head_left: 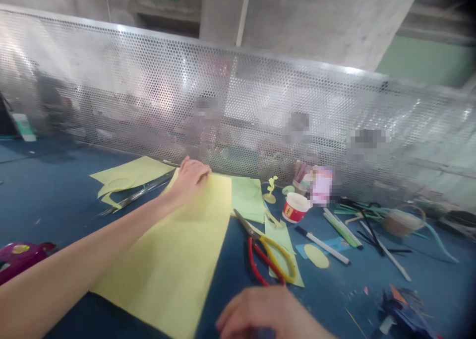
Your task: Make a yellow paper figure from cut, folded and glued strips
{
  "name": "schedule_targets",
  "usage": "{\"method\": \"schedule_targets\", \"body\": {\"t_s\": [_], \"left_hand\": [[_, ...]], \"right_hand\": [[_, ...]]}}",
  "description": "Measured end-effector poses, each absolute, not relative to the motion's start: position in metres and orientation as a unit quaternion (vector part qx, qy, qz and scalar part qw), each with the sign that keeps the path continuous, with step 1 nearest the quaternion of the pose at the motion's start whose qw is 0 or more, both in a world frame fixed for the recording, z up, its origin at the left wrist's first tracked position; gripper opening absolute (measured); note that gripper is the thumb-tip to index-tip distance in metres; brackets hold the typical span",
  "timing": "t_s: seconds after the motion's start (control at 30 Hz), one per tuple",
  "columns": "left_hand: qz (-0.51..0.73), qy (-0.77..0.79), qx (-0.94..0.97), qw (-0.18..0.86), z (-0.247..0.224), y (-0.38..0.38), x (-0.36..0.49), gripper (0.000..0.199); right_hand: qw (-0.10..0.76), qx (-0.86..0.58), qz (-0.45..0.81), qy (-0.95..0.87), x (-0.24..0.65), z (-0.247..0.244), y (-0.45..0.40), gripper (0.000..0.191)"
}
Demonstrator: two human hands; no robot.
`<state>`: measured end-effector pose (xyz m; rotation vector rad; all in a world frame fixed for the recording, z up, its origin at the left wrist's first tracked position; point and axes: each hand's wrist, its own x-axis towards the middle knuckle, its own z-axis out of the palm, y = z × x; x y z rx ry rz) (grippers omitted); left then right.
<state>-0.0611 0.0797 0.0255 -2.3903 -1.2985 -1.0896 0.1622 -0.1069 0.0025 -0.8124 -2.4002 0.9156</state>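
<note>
My left hand (193, 174) is at the far edge of a large sheet of yellow paper (178, 244), its fingers bent over that edge and closed on it. The sheet slopes towards me over the blue table. Low in the view is my right hand (266, 309), blurred, its fingers curled downward and mostly hidden. Just beyond it lie scissors (255, 235) with one red and one yellow handle, blades partly apart. Light green paper (247, 195) lies to the right of the yellow sheet, with a cut green piece (282, 239) beneath the scissors.
Left are yellow offcuts (122, 180), long metal tweezers (148, 187) and a magenta tool (24, 254). Right are a red-and-white paper cup (295, 207), markers (323, 244), a yellow oval (316, 256) and a dark blue tool (405, 316). A perforated metal screen (148, 81) stands behind.
</note>
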Motion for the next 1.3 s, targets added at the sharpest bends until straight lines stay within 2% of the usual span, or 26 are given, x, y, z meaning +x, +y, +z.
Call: {"method": "schedule_targets", "body": {"t_s": [0.1,0.17,0.27,0.47,0.63,0.73,0.87,0.97,1.07,1.17,1.23,1.3], "left_hand": [[-0.330,-0.394,-0.849,0.125,0.025,0.067,-0.050,0.020],[-0.308,-0.366,-0.871,0.116,0.024,0.060,-0.041,0.020],[-0.276,-0.324,-0.901,0.084,0.019,0.048,-0.026,0.019],[-0.246,-0.242,-0.938,0.028,-0.001,0.026,-0.004,0.020],[-0.223,-0.326,-0.918,0.006,0.005,0.008,-0.009,0.032],[-0.130,-0.372,-0.918,-0.044,0.018,-0.010,-0.019,0.020],[-0.041,-0.397,-0.912,-0.092,0.026,-0.046,-0.031,0.037],[-0.045,-0.398,-0.913,-0.078,0.017,-0.073,-0.040,0.042],[-0.104,-0.398,-0.907,-0.094,0.003,-0.092,-0.053,0.030],[-0.152,-0.386,-0.901,-0.123,-0.006,-0.104,-0.066,0.021],[-0.164,-0.368,-0.907,-0.124,-0.007,-0.109,-0.075,0.017],[-0.180,-0.362,-0.909,-0.097,-0.005,-0.113,-0.082,0.015]], "right_hand": [[0.197,-0.568,0.075,-0.796,0.183,0.002,-0.091,0.013],[0.139,-0.638,-0.026,-0.757,0.198,-0.004,-0.080,0.014],[0.095,-0.647,-0.079,-0.752,0.211,-0.018,-0.069,0.026],[0.087,-0.618,-0.121,-0.772,0.209,-0.031,-0.067,0.019],[0.099,-0.625,-0.143,-0.761,0.218,-0.026,-0.050,0.024],[0.098,-0.624,-0.147,-0.761,0.220,-0.026,-0.029,0.020],[0.110,-0.611,-0.127,-0.773,0.214,-0.025,-0.014,0.019],[0.139,-0.589,-0.102,-0.790,0.204,-0.015,-0.027,0.018],[0.165,-0.522,-0.044,-0.836,0.192,-0.004,-0.059,0.018],[0.199,-0.369,0.127,-0.899,0.186,-0.005,-0.088,0.026],[0.215,-0.328,0.186,-0.901,0.186,-0.011,-0.098,0.022],[0.224,-0.336,0.184,-0.896,0.188,-0.017,-0.102,0.014]]}}
